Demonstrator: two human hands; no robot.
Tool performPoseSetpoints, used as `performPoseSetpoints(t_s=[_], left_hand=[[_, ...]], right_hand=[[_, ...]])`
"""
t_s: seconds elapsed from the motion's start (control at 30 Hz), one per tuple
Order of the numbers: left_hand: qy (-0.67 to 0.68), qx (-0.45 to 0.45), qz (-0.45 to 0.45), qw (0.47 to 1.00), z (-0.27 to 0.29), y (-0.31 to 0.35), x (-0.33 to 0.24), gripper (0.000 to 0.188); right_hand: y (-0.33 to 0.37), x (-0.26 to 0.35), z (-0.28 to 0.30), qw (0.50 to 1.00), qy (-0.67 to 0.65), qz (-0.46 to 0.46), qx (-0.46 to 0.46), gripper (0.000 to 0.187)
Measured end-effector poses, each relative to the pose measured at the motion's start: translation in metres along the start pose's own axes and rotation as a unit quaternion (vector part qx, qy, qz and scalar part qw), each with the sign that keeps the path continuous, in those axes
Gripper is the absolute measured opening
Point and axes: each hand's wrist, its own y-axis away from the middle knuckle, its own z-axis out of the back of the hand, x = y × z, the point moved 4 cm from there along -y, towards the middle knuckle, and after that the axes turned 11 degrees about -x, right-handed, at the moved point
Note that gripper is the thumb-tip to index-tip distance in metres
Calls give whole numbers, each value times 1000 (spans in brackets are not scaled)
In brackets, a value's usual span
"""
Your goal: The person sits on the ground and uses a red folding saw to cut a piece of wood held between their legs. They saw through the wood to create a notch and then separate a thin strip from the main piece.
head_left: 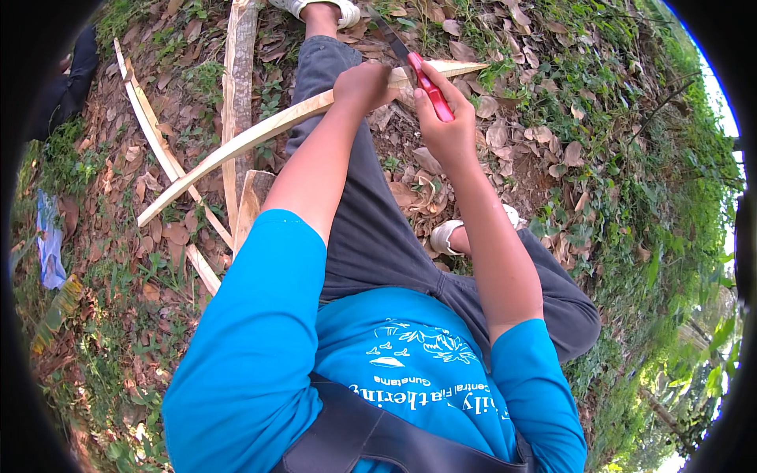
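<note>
My left hand (363, 87) is wrapped round a long pale strip of wood (236, 146), which runs from the lower left to a pointed end at the upper right. In my right hand (447, 118) is a knife with a red handle (430, 88), my fingers closed on it. Its dark blade (390, 35) points up and away to the left. The knife crosses over the strip just right of my left hand; whether the edge touches the wood I cannot tell.
Several other split wood pieces (146, 118) and a barked log (238, 79) lie at the left on leaf-strewn ground (512, 134). A blue plastic bag (50, 244) is at the far left. Someone's dark clothing (71, 83) shows at the upper left. Green plants (662, 181) grow at the right.
</note>
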Motion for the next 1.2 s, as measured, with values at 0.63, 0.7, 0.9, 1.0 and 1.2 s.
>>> performPoseSetpoints(t_s=[0.63, 0.7, 0.9, 1.0, 1.2], left_hand=[[-9, 2, 28, 1000, -2, -6, 3, 41], [-10, -2, 26, 1000, 0, 0, 6, 41], [2, 16, 54, 998, 8, -4, 10, 36], [7, 10, 64, 998, 5, -12, 16, 36], [-1, 9, 69, 998, -3, -14, 22, 41]], right_hand=[[121, 50, 99, 997, 76, 16, 20, 48], [84, 32, 61, 999, 40, 17, 16, 47], [-8, 9, -24, 999, 31, -4, 27, 48], [-6, 2, -23, 999, 15, 34, 24, 48], [66, 28, 46, 998, 44, 22, 42, 49]])
